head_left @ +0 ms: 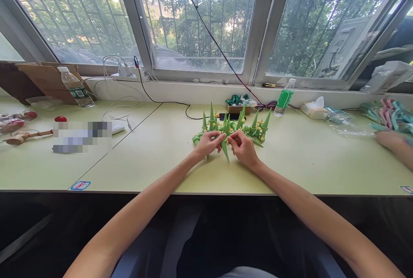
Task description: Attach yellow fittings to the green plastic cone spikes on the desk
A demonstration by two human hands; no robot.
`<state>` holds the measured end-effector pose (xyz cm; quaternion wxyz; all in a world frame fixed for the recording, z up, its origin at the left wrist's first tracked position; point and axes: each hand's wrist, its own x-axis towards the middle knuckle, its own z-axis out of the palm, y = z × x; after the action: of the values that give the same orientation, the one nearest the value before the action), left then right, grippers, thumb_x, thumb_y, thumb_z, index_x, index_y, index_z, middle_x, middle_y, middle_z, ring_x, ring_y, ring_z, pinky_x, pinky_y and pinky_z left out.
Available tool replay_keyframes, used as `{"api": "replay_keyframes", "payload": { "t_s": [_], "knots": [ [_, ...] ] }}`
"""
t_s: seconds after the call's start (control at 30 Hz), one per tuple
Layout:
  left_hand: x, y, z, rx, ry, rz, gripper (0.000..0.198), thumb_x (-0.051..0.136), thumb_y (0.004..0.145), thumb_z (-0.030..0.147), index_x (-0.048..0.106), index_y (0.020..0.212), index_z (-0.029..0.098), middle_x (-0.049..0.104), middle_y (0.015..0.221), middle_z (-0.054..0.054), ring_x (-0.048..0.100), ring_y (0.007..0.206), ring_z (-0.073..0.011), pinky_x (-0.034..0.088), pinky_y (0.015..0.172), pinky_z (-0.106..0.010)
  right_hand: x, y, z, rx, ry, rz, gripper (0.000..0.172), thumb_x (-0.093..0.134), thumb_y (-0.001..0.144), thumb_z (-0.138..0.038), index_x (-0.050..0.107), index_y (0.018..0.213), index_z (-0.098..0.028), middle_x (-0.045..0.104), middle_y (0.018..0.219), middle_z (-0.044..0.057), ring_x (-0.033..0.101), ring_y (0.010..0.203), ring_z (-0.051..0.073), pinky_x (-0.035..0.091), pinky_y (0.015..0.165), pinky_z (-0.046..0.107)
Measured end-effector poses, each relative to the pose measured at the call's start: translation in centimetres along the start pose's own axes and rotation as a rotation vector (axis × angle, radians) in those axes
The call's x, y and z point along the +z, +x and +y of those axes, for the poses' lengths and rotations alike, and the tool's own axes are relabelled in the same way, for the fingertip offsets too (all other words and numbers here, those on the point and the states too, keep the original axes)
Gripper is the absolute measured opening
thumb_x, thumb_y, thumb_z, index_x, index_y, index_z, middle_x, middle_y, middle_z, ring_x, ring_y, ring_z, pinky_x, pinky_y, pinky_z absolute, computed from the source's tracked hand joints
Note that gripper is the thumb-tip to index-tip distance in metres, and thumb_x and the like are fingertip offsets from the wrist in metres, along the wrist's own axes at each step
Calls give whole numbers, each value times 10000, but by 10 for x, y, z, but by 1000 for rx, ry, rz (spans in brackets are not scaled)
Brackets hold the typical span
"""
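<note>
- The left hand (208,143) grips a green spike (226,153), with thumb and fingers closed around its upper end.
- The right hand (244,149) has its thumb and fingers bunched together just beside the spike, on its right; at this size I cannot tell whether they pinch a small part or hold nothing.
- The spike is between the two hands, in front of the person and above the table (145,170). Its long axis slants only a little from upright in the view: the tip points down toward the table's near edge and leans slightly to the right.
- The left hand is the nearer of the two, being in contact with the spike; the right hand's fingertips face it from the other side, at about the height of the gripped end.
- Behind the hands, farther from the person, a row of green spiked pieces (265,124) with yellow bits spreads to left and right, most of their points upward.
- Beyond that row lie a dark flat object (232,117) and a small box (234,109) with dark green material in it; a green-labelled bottle (285,98) stands to their right, near the window wall.
- At the far right, another person's hand (389,140) is beside a pastel-coloured pile (389,114).
</note>
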<state>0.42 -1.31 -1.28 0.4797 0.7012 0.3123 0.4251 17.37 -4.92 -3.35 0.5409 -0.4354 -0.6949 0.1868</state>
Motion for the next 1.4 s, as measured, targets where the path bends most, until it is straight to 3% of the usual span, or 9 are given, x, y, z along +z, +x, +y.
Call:
{"api": "replay_keyframes", "payload": {
  "t_s": [0.3,0.7,1.07,1.4],
  "knots": [
    [1,-2,-2,57,86,39,408,671,788,536,567,670,160,497,508,36,536,431,-98,403,415,-198,0,-2,1,15,31,-20,245,555,915,-414,488,798,-210,613,664,-5,523,463,113,403,469,239],
    [1,-2,-11,203,286,91,415,610,865,490,530,645,147,474,675,26,543,422,-58,360,383,-188,1,-5,-1,103,188,-55,310,571,904,-471,451,762,-223,561,598,-37,513,379,115,358,390,250],
    [-1,-5,-8,179,341,58,417,599,864,509,555,658,149,466,600,43,509,394,-56,349,390,-185,0,-5,-5,172,125,-103,383,561,895,-544,435,716,-229,481,448,-68,453,305,113,304,339,241],
    [4,-3,-6,161,299,57,409,589,869,521,574,683,157,452,486,49,492,376,-80,337,387,-192,3,-4,-8,193,144,-89,412,460,925,-597,440,737,-232,525,511,-54,445,284,109,277,303,240]
  ]
}}
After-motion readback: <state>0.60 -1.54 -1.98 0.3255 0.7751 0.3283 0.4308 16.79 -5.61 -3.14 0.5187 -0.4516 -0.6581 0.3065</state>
